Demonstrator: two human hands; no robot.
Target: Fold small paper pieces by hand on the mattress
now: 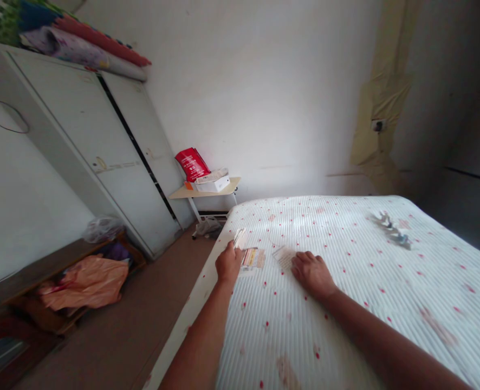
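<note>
Cards in Play Near the Bed's Left Edge

From the head view, looking down the bare forearms, I see a broad bed (289, 330) in a white, finely ribbed fabric cover dotted with small red motifs. The left hand (228, 262) is closed on a thin stack of pale paper cards (240, 237), tilted up from the cover, close to the bed's left edge and nearer its far edge than the wearer. Just beside that hand, inward from the left edge, lies a flat, roughly rectangular pile of cream and orange printed cards (254, 258).

The right hand (311, 271) rests palm down, fingers bent, over the right end of a pale, printed paper piece (283, 258). Whether it pinches that piece or merely presses on it, I cannot tell. Toward the bed's far right corner, well apart from both hands, sit some small white and bluish objects (398, 234), too blurred to identify.

The left edge would worry me most: a loosened left grip could let the upright cards fan out and slide over it to the floor. A nudge from the left hand's knuckles could skew the printed pile, since the soft, ribbed cover gives it no firm base. And if the right hand drags while pressing down, the thin paper could crease.
</note>
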